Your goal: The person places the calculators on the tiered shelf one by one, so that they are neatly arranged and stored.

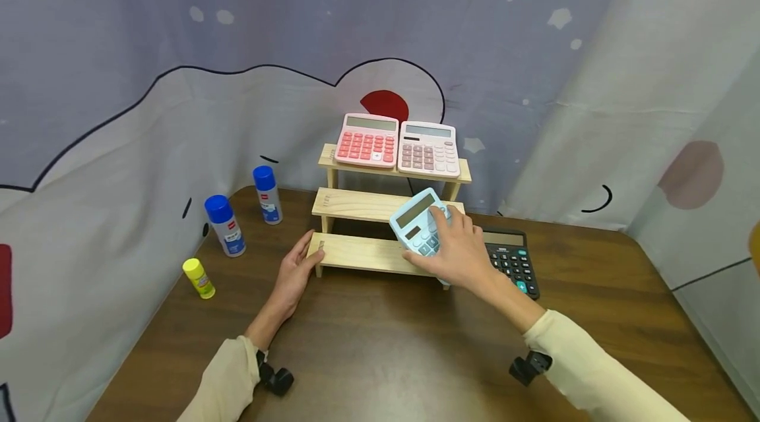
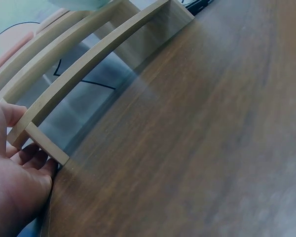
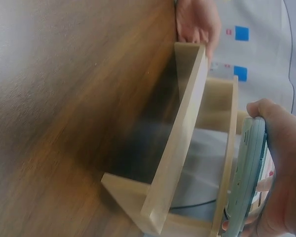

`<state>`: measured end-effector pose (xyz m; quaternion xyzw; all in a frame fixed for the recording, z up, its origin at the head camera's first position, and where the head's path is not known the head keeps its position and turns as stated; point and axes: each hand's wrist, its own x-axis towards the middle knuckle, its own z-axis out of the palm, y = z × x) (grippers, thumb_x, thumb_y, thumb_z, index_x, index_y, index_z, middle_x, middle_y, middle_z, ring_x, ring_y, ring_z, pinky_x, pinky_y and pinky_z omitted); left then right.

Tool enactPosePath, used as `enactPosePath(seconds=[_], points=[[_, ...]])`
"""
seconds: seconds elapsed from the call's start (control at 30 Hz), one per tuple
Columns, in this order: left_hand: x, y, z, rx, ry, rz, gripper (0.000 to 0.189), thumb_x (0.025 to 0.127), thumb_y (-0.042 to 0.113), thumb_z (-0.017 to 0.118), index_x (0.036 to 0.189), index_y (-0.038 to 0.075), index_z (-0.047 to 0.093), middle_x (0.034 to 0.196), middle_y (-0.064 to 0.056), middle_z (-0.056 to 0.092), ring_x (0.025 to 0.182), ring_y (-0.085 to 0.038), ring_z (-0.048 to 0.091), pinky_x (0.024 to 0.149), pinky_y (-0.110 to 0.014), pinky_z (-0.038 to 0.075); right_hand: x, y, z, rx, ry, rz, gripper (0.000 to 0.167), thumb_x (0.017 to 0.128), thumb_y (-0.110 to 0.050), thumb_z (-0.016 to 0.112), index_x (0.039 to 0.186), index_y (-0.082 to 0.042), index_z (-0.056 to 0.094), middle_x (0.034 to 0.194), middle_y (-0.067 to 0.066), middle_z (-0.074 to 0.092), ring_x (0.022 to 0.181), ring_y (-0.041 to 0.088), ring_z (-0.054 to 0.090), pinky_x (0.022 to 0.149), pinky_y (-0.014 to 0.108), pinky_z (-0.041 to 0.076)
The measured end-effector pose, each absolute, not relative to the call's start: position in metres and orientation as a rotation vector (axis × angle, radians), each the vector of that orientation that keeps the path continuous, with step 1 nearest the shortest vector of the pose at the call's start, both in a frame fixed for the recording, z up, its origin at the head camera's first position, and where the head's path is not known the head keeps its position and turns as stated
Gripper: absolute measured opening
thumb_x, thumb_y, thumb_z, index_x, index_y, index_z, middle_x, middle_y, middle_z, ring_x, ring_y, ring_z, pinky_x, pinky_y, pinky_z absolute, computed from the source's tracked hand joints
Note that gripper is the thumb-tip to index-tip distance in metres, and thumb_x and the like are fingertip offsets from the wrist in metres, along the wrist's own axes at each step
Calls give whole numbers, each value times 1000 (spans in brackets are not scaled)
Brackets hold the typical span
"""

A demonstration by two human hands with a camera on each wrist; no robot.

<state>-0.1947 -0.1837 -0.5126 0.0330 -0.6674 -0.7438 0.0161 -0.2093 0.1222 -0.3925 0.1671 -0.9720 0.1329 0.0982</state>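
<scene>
My right hand [image 1: 458,245] grips a light blue calculator [image 1: 415,219] by its sides, tilted, above the right part of a three-tier wooden stand [image 1: 362,252]. The right wrist view shows the calculator [image 3: 246,168] edge-on, near the tiers. With the thumb on top of the lowest tier and fingers below, my left hand [image 1: 292,277] holds the stand's left end. On the top tier a pink calculator [image 1: 367,140] lies beside a white-and-pink calculator [image 1: 429,149]. A black calculator [image 1: 515,262] rests on the table right of the stand, partly hidden behind my right hand.
Two blue-capped spray cans [image 1: 228,227] stand on the table [image 1: 380,349] left of the stand. In front of them is a small yellow glue stick [image 1: 199,278]. A patterned curtain [image 1: 178,119] hangs behind the table and along its sides.
</scene>
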Motion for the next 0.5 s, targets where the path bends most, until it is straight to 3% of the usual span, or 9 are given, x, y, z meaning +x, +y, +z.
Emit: enactPosePath(seconds=[0.5], points=[[-194, -183, -511, 101, -2067, -2312, 67, 102, 22, 57, 159, 10, 24, 166, -9, 22, 152, -22, 24, 123, -42, 25, -213, 79, -389, 596, -2902, 356, 99, 74, -75, 65, 151, -18, 38, 151, 22, 37, 129, 43, 43, 100, 62, 39]])
